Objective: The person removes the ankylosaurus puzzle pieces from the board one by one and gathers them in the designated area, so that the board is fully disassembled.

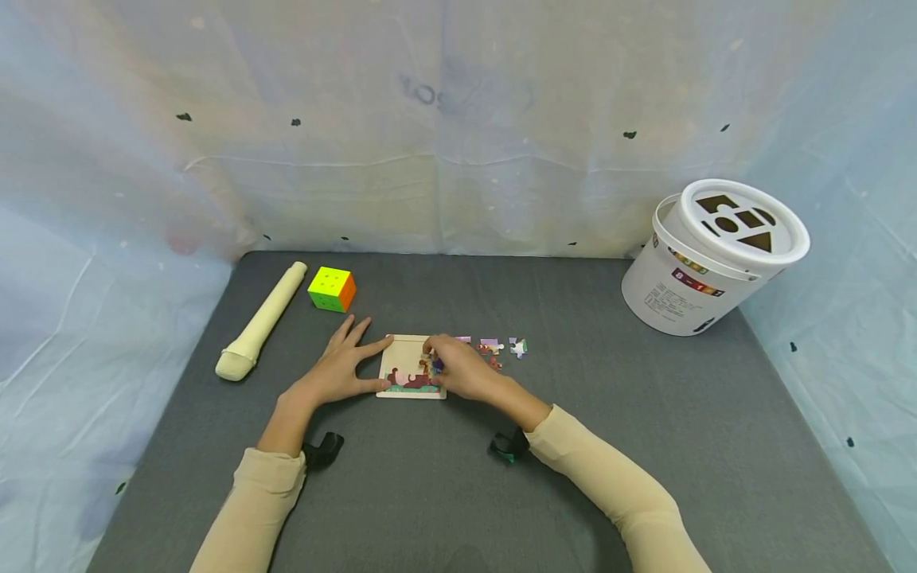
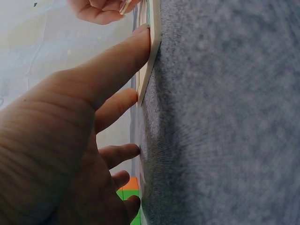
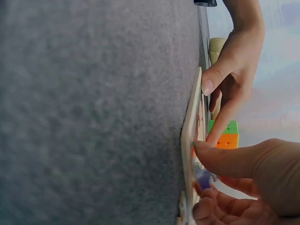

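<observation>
A small wooden jigsaw board lies on the grey table, with coloured pieces fitted along its near side. My left hand spreads its fingers at the board's left side; thumb and index finger touch its frame. In the head view my right hand is over the board's right part, pinching a puzzle piece with some purple on it. The fingers hide much of that piece. From the left wrist view, its thin edge shows between the right fingertips.
Several loose puzzle pieces lie just right of the board. Behind the left hand are a cube puzzle and a pale yellow, microphone-shaped object. A white lidded bucket stands at the back right.
</observation>
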`<state>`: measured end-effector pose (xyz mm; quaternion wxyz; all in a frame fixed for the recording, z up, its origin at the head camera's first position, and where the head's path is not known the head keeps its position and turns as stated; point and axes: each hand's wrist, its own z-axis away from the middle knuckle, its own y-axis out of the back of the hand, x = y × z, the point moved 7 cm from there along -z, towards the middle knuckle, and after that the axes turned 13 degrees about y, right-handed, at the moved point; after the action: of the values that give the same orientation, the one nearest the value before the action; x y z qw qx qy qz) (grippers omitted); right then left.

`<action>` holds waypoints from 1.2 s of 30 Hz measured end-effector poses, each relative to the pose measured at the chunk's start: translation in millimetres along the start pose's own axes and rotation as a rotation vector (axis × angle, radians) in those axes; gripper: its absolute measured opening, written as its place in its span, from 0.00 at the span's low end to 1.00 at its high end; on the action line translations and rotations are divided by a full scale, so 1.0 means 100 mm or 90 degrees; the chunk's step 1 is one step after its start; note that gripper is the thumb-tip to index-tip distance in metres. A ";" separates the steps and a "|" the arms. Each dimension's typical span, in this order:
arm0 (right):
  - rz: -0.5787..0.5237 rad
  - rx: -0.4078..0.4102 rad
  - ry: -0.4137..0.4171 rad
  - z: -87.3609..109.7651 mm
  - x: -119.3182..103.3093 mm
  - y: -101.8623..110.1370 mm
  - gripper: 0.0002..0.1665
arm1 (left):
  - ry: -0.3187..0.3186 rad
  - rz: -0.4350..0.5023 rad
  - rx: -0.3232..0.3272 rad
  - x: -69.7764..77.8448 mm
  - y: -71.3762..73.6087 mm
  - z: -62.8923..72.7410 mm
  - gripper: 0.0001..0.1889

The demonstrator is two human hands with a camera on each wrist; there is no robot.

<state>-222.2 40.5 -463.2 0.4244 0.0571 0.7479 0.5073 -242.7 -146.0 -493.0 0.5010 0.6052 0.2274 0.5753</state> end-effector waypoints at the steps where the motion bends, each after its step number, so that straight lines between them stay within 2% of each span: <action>1: -0.005 0.009 0.008 0.01 0.00 0.01 0.25 | 0.000 0.000 0.000 0.00 0.00 0.00 0.45; 6: -0.009 0.078 0.048 0.09 0.04 0.07 0.22 | -0.004 0.002 0.000 0.01 0.00 0.00 0.45; 9: -0.008 0.102 0.052 0.19 0.10 0.15 0.21 | -0.008 0.006 -0.001 0.02 -0.01 0.00 0.45; 15: -0.028 0.092 0.056 0.51 0.25 0.36 0.23 | -0.005 0.007 -0.003 0.02 -0.01 0.00 0.45; 20: -0.134 0.079 0.027 0.81 0.44 0.48 0.21 | 0.000 0.004 -0.004 0.02 0.00 0.00 0.45; 24: -0.183 0.084 0.009 1.02 0.55 0.53 0.20 | -0.001 0.009 -0.006 0.02 0.00 0.00 0.45; 29: -0.184 0.102 0.002 1.18 0.63 0.57 0.19 | 0.002 0.010 -0.010 0.01 -0.01 0.00 0.45; 36: -0.106 0.116 0.025 1.21 0.64 0.61 0.14 | 0.002 0.008 -0.008 0.00 0.00 0.01 0.46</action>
<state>-200.3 188.4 -466.5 0.4431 0.0231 0.8011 0.4017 -242.1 -145.9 -493.1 0.5008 0.6025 0.2204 0.5810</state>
